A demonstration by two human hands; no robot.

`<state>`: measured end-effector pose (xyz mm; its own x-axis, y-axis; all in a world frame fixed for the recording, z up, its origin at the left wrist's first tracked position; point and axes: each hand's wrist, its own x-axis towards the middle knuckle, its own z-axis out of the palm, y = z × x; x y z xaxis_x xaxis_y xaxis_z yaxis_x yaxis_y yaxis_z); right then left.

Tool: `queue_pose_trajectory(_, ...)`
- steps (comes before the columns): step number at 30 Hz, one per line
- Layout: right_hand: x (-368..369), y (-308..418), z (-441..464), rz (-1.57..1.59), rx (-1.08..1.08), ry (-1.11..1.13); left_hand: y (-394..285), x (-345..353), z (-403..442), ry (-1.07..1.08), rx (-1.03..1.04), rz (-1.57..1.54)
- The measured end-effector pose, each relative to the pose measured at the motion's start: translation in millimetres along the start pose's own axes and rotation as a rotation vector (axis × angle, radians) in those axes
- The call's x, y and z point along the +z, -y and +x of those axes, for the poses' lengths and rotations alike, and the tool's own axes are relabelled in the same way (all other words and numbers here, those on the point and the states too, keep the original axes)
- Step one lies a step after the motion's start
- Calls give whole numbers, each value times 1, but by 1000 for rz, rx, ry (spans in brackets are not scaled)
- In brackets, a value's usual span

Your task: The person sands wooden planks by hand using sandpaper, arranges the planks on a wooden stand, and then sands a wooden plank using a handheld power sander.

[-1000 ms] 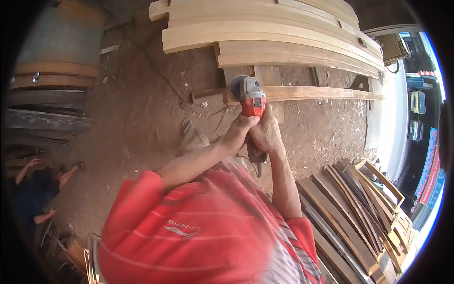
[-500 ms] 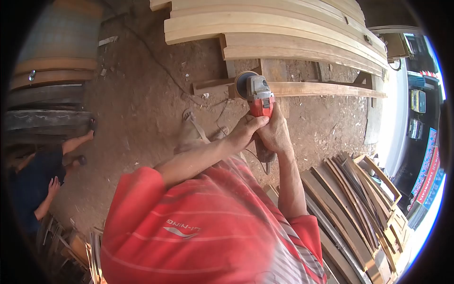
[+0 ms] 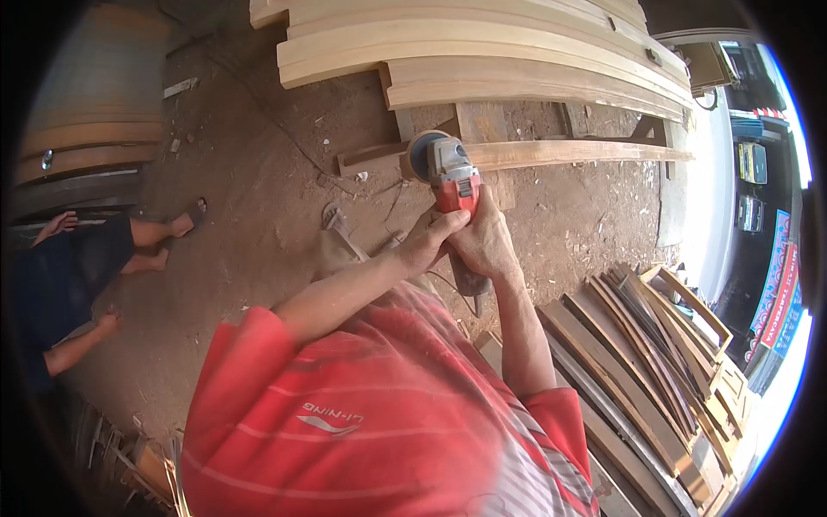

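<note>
Both my hands are wrapped round a red and grey angle grinder in front of my body. My left hand comes in from the left, its thumb along the top of the red body. On the right side, my right hand grips the same body, with the dark rear end sticking out below. The round disc is at the near left end of a long wooden piece; whether it touches the wood cannot be made out.
Long pale boards lie stacked beyond the grinder. Wood strips and frames are piled at the lower right. At the left is another person in dark clothes. A cord crosses the dirt floor.
The other person at the left has come further into view, legs now showing. The grinder shifted right, then back left in view, along with the boards. My hands keep the same grip.
</note>
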<state>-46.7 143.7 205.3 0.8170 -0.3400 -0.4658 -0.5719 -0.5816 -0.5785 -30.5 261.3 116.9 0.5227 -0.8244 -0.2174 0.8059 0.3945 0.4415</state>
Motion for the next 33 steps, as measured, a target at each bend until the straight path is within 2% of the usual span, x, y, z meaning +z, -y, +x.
queue_pose_trajectory(2, 2, 1, -4, 44, -38, 27, -1, 1, -10, -13, 74, -35)
queue_pose_trajectory(4, -6, -4, -3, 36, 4, 42, 2, 3, -2, -5, 39, -21)
queue_pose_trajectory(6, -19, -21, 3, 95, 46, -47, 14, 10, 23, 27, -15, -28)
queue_pose_trajectory(8, -38, -36, 9, 91, 56, -140, 22, 14, 53, 149, -81, -19)
queue_pose_trajectory(12, -60, -61, 20, 168, 81, -208, 34, 39, 81, 50, -93, -3)
queue_pose_trajectory(16, -51, -50, 11, 86, 81, -127, 24, 30, 58, 63, -88, 11)
queue_pose_trajectory(18, -49, -49, 12, 74, 67, -52, 17, 37, 45, -76, -33, 44)
queue_pose_trajectory(19, -54, -49, 11, 85, 68, -53, 17, 29, 40, -78, -39, 53)
queue_pose_trajectory(21, -71, -52, 14, 59, 99, -49, 16, 0, 31, -146, -92, 281)
queue_pose_trajectory(23, -92, -74, 26, 91, 141, -145, 9, -34, 6, -313, -29, 510)
queue_pose_trajectory(25, -118, -103, 43, 136, 125, -235, 11, -83, -16, -617, 70, 872)
queue_pose_trajectory(26, -128, -117, 52, 157, 150, -271, 4, -92, -19, -608, 60, 896)
queue_pose_trajectory(28, -148, -122, 58, 209, 149, -291, -12, -107, -22, -747, 242, 1116)
queue_pose_trajectory(30, -149, -119, 60, 176, 172, -234, -20, -122, -10, -717, 271, 1204)
queue_pose_trajectory(32, -127, -98, 53, 179, 93, -200, -25, -129, 12, -625, 320, 1478)
queue_pose_trajectory(33, -112, -83, 46, 114, 96, -181, -21, -144, 21, -595, 315, 1495)
